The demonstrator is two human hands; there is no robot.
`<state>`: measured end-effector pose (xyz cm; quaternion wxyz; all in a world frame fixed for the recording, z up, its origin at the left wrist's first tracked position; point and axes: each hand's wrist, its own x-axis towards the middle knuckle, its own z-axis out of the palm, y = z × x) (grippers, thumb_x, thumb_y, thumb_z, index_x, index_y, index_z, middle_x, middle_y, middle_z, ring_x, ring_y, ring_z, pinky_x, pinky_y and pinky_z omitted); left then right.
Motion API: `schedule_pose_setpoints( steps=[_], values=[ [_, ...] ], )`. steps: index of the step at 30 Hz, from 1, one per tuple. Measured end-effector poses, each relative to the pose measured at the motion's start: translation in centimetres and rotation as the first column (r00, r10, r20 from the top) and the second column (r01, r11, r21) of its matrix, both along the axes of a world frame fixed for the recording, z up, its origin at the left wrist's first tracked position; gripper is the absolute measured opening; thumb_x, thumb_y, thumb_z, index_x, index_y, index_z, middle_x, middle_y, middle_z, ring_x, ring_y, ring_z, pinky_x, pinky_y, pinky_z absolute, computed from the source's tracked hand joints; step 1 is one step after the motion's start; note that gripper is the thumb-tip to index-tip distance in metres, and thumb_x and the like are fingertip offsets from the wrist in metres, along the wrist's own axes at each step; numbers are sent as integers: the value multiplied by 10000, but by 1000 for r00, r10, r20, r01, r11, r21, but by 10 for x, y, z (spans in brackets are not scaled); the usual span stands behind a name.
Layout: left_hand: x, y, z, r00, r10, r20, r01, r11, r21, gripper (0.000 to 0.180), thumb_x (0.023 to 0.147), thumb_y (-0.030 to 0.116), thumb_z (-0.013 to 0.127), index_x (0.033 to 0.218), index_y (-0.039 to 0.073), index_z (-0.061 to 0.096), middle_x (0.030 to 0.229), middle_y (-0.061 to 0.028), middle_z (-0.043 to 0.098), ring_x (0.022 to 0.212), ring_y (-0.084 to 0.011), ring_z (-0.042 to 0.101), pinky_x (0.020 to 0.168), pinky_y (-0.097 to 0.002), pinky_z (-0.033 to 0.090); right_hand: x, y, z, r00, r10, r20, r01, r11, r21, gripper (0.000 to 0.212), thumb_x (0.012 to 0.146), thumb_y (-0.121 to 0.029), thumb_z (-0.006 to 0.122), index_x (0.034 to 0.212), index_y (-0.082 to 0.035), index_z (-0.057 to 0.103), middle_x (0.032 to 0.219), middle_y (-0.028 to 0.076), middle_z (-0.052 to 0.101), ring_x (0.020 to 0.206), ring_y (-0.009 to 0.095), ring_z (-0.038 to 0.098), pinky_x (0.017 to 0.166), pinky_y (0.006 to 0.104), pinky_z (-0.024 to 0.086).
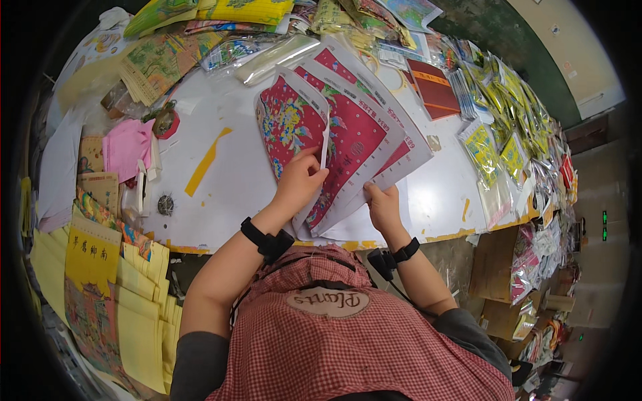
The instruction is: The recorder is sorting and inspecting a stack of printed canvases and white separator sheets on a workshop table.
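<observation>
On the white table [227, 194], red floral sheets [334, 134] fan between left hand [301, 179] and right hand [382, 206]

three fanned red floral printed sheets [334, 127], two hands, two black wristbands, one pink cloth [126, 147], one yellow strip [207, 162]

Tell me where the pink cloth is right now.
In the head view, the crumpled pink cloth lies at the left edge of the white table, left of the yellow paper strip, well away from both hands.
</observation>
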<state>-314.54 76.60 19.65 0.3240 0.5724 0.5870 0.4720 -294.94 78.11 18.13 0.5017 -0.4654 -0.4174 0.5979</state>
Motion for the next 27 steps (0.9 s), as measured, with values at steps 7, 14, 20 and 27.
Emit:
schedule_pose_setpoints(
  steps=[7, 14, 20, 27],
  values=[
    [-40, -21, 25, 928, 173, 329, -129, 980, -153, 155, 824, 116, 602, 722, 46, 509, 663, 1, 509, 686, -59, 505, 613, -220, 403, -25, -7, 19, 846, 302, 439, -446, 853, 271, 167, 796, -90, 524, 918, 22, 549, 751, 60, 556, 652, 128, 526, 566, 298, 432],
    [-135, -133, -10, 783, 533, 322, -507, 845, -167, 35, 828, 25, 546, 852, 17, 569, 919, -76, 619, 828, -128, 573, 730, -245, 460, -108, -23, -27, 327, 667, 670, -941, 293, 168, 404, 758, -176, 624, 1110, -14, 511, 987, 179, 547, 799, 268, 572, 688, 307, 479],
    [-232, -256, 23, 481, 802, 353, -822, 553, -134, 112, 825, 5, 511, 901, 41, 585, 994, -73, 636, 900, -129, 587, 751, -246, 450, -120, -54, -79, 198, 810, 552, -970, 243, -9, 558, 748, -298, 687, 1182, -4, 496, 1027, 164, 562, 764, 234, 589, 690, 315, 487],
    [-368, -302, 35, 361, 923, 132, -927, 371, -57, 96, 796, 13, 561, 889, 34, 572, 873, -44, 626, 820, -121, 594, 716, -226, 448, -114, -33, -152, 286, 705, 649, -886, 452, -101, 449, 765, -193, 677, 1123, 35, 530, 903, 109, 598, 655, 164, 613, 593, 264, 503]
  ],
)
